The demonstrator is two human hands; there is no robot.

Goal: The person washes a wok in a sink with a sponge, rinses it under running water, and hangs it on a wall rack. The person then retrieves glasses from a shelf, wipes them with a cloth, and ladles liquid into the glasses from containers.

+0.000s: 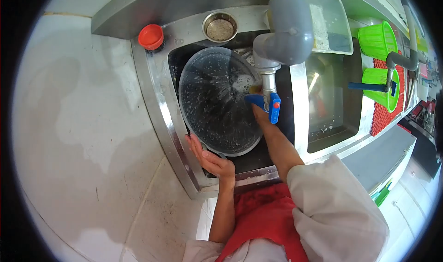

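A large dark metal pot (214, 109) sits tilted in the left sink basin, its mouth facing me and its inside covered in water drops and suds. My left hand (210, 161) cups the pot's near-left edge from outside, thumb beside the rim. Inside the far-right part of the pot is my right hand (259, 113), its fingers mostly hidden behind the tap with the blue handle (274, 108). By these fingers shows a small yellowish patch that I cannot identify. White splashes spread over the pot wall beside it.
A red bowl (151, 36) and a round metal tin (220, 27) stand on the sink's back ledge. The right basin (334, 119) holds cloudy water, with a clear plastic tub (339, 19) behind it. Green baskets (377, 39) rest on a red mat (382, 119) farther right. A thick grey pipe (290, 31) overhangs the sink.
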